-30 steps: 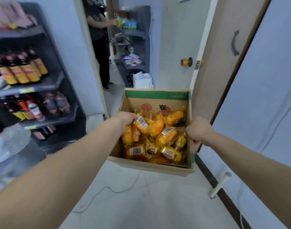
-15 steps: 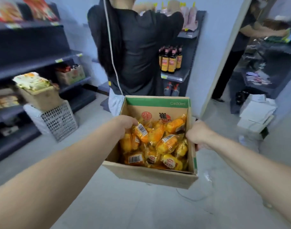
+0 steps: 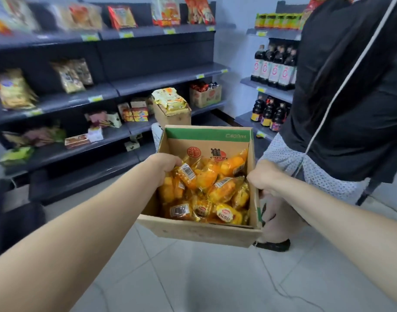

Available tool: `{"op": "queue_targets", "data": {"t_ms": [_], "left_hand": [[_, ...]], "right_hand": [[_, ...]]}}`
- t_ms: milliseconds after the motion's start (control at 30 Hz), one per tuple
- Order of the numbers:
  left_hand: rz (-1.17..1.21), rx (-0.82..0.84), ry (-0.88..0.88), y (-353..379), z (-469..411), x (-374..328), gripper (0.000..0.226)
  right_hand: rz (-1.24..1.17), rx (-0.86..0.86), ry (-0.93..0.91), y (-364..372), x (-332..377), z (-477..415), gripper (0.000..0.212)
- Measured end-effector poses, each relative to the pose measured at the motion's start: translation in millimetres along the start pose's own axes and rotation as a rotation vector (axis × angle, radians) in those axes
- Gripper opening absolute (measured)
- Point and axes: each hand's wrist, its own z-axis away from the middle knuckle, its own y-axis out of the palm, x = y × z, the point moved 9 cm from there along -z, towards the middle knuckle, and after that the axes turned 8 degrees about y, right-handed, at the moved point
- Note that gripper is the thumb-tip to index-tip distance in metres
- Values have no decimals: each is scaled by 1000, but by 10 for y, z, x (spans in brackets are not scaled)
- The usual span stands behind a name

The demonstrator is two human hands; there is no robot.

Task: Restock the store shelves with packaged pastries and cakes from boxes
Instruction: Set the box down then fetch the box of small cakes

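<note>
Head view: pale tiled floor, dark shelves behind.

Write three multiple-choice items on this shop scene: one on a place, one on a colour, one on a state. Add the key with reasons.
1. Where are the dark sauce bottles?
A. On the right-hand shelves
B. In the carried box
C. On the floor

2. What colour is the band inside the cardboard box?
A. Red
B. Green
C. Blue

3. How is the box held?
A. By one hand
B. Resting on the floor
C. By both hands at its side walls

Key: 1 A, they stand in rows right of the corner. 2 B, the band runs along the far wall's top. 3 C, the left hand and right hand grip opposite walls, above the pastry packets.
</note>
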Motion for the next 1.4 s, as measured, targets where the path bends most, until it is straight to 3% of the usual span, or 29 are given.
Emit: {"op": "queue_targets", "data": {"t_ms": [367,533,667,833,1167,1400], "left_hand": [[105,-222,-89,-859,-1405,-298,41],[158,-328,-138,-1244,-2099,-488,40],[215,-405,-190,-1532,-2576,-552,40],[246,-451,-235,-1854,-3335,-599,41],[326,-497,-303,-2572,-5172,-752,36],[317,-547,-365,-2953,-6425,-760,35]], "right_hand": [[95,157,-245,699,1916,-1300,8],[131,200,-329,993,2822,-1944,23],[242,197,-423,1227,3445,-2341,21],[354,228,-464,1596,4107,-2849,11],[394,256,-487,2477,5556,-4152,21],[434,304,-453,2991,6320,-5039,13]]}}
